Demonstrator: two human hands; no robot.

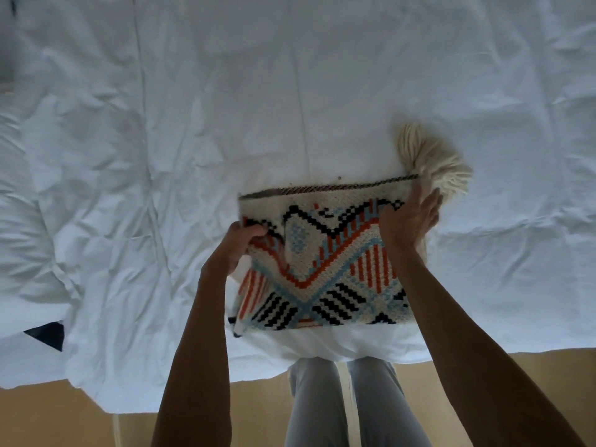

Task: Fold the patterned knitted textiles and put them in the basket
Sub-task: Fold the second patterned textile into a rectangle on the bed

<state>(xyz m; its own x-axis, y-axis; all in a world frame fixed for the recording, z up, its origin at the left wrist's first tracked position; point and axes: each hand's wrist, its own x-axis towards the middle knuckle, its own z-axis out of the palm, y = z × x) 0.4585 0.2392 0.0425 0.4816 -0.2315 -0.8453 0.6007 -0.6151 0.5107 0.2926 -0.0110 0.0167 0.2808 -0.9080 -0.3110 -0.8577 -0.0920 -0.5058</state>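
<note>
Dark triangular patch pokes out under the sheet edge at far left, well clear of the work. Left hand has fingers curled into the left edge of the knitted textile, bunching it there. Textile lies folded near the bed's front edge, long axis running left-right, top hem towards the far side. Right hand presses flat, fingers straight, on the upper right corner beside the cream tassel. Surface: wrinkled white sheet. Tan floor below, grey-trousered legs against the bed.
</note>
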